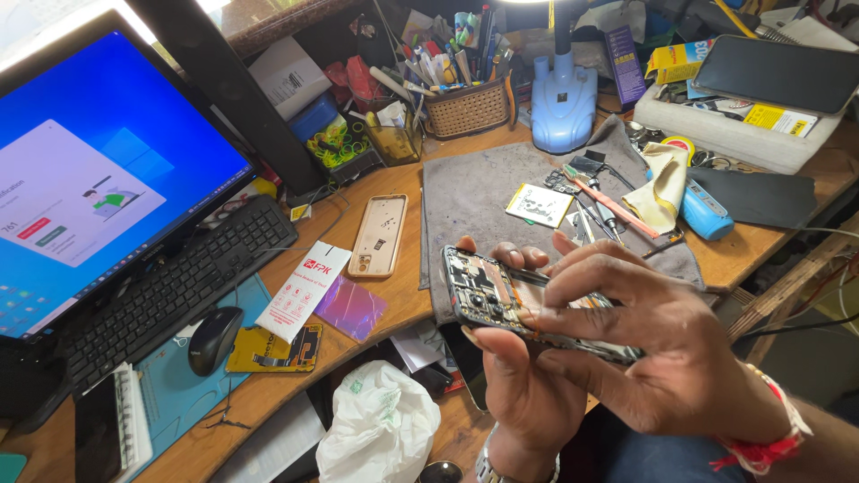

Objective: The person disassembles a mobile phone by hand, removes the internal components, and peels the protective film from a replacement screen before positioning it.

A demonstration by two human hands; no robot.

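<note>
My left hand point(523, 385) holds an opened phone point(488, 295) from below, its circuit boards and camera modules facing up. The thumb lies along the phone's near edge and the fingertips curl over its far edge. My right hand point(653, 344) reaches across the phone's right half, and its fingers pinch or press on the inside near the middle. What sits under those fingertips is hidden. A red thread band circles the right wrist.
A grey cloth point(483, 188) on the wooden desk carries small parts, tweezers and a yellow rag point(662, 183). A phone back cover point(379, 234) lies left of it. Further left are a keyboard point(170, 286), mouse point(213, 340) and monitor point(89, 179). A blue lamp base point(564, 103) and a pen basket point(465, 107) stand behind.
</note>
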